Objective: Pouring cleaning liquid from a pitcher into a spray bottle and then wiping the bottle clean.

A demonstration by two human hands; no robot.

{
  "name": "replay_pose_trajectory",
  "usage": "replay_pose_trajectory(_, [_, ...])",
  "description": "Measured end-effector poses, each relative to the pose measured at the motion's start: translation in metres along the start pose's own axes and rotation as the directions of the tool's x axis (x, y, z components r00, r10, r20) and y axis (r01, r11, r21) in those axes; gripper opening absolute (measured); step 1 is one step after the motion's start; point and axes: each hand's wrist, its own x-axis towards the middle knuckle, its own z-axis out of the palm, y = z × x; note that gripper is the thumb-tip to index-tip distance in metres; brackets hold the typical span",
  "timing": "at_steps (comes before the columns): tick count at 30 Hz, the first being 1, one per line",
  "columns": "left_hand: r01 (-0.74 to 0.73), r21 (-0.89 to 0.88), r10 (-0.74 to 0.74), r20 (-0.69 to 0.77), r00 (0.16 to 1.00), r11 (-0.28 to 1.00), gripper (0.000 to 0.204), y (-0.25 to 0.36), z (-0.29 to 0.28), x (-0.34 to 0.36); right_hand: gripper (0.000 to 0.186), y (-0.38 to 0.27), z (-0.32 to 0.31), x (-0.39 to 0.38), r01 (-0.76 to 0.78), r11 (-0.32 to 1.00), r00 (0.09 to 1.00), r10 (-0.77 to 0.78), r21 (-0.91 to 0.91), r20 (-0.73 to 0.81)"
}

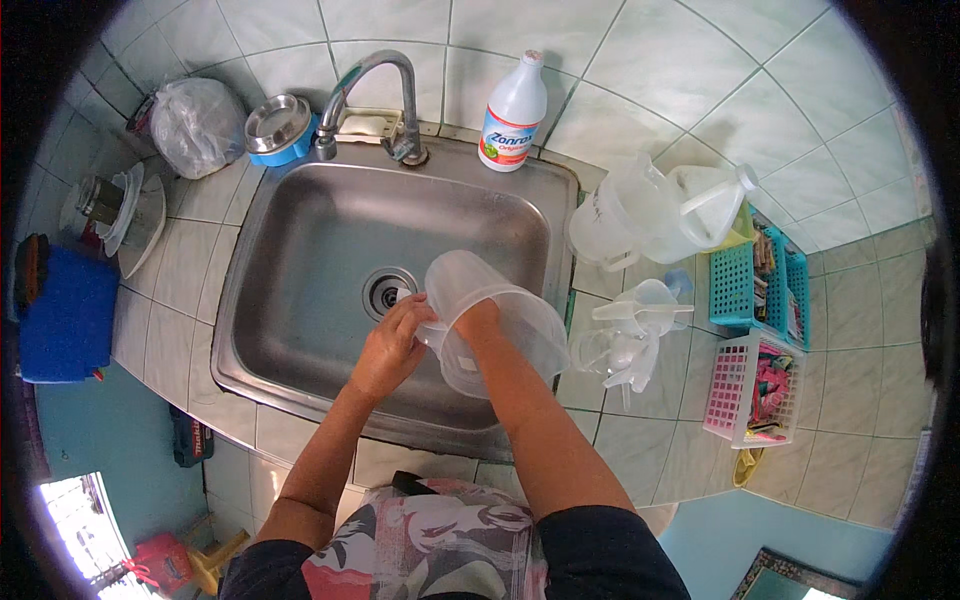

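Pitcher [530, 325] tilts over the near right of the sink [320, 260] — left hand [395, 345] pinching its handle, right hand [478, 322] inside, grip unclear; a loosened left hold could drop it.

The pitcher [528, 325] is cloudy white, the sink [300, 260] silver-grey.

Over the sink [300, 245] was a pitcher [465, 278], the right hand [478, 320] inside it, while a faucet [410, 110] stood behind the sink between a bag [197, 128] leftward and a bottle [514, 115] rightward, with baskets [737, 290] on the right beyond a jug [715, 215].
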Motion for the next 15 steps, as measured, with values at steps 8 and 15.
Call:
replay_pose_trajectory(8, [0.006,-0.023,-0.006,-0.012,1.0,1.0,0.047,-0.005,-0.001,-0.001,0.037,-0.008,-0.005,-0.005,0.059,0.995,0.998,-0.06,0.079,0.005])
replay_pose_trajectory(15, [-0.066,-0.045,0.067,0.021,0.998,0.997,0.05,0.002,-0.001,0.003,0.037,0.011,-0.003,-0.009,0.092,0.995,0.994,-0.089,0.04,-0.066])
